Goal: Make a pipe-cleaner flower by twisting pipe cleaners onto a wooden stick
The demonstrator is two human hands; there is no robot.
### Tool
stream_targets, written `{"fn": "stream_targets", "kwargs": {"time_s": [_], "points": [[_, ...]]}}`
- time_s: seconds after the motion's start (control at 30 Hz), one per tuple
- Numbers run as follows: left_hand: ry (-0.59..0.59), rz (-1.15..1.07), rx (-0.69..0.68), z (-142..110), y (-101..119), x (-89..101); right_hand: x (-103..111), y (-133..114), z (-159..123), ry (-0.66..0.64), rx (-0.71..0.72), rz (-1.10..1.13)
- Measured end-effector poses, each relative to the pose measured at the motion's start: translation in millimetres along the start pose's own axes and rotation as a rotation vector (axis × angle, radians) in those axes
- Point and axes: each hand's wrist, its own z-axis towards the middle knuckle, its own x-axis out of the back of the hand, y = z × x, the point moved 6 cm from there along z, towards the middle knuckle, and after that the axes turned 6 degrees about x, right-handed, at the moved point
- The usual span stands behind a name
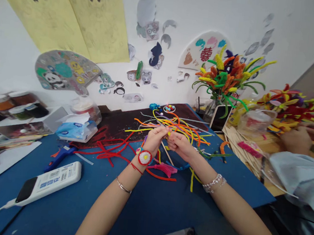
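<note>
Pinching colored pipe cleaners (174,128) between left hand (154,141) and right hand (180,144) (both grips closed tight), with glue gun (60,157) at nine o'clock, pipe-cleaner flowers (223,77) at two o'clock.

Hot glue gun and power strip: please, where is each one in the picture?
Hot glue gun (60,156), head view, on its blue body.
White power strip (50,181), head view, on its white casing.

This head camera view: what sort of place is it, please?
It is probably a handicraft workroom. Coloured pipe cleaners are spread over a blue work table, a hot glue gun lies nearby, and pipe-cleaner flowers stand in a glass vase.
</note>
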Motion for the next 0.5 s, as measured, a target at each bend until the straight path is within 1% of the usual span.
{"fn": "stream_targets", "kwargs": {"time_s": [0.1, 0.23, 0.4, 0.5], "points": [[0.032, 0.129, -0.098, 2, 8, 4.1, 2, 0, 1, 0.034, 0.023, -0.052], [0.067, 0.254, -0.220, 0, 19, 6.3, 5, -5, 0, 0.128, 0.077, -0.256], [0.078, 0.354, -0.266, -1, 22, 6.9, -2, -20, -5, 0.171, 0.206, -0.615], [0.097, 0.371, -0.256, 0, 20, 9.5, -6, -26, -7, 0.186, 0.293, -0.775]]}}
